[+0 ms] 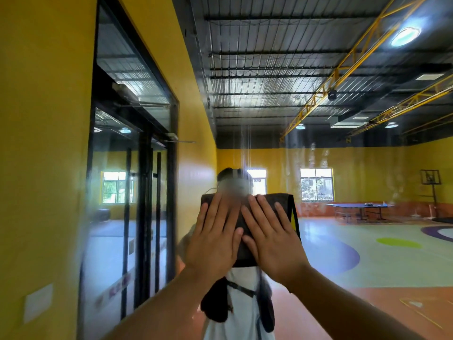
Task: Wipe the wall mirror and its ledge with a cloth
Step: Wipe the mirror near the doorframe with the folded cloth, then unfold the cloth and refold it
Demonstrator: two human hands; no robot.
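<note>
A large wall mirror [318, 182] fills most of the view and reflects a gym hall and the person holding the cloth. A dark grey cloth [282, 201] lies flat against the glass at about face height. My left hand [213, 239] presses on the cloth's left part with straight, spread fingers. My right hand [272, 236] presses on its right part the same way, thumbs nearly touching. Streaks and smears run down the glass above and to the right of the cloth. The ledge is not in view.
A yellow wall [44, 143] borders the mirror on the left, beside a black-framed glass door [137, 192]. The reflection shows a table-tennis table [360, 207], windows and a ceiling with yellow trusses.
</note>
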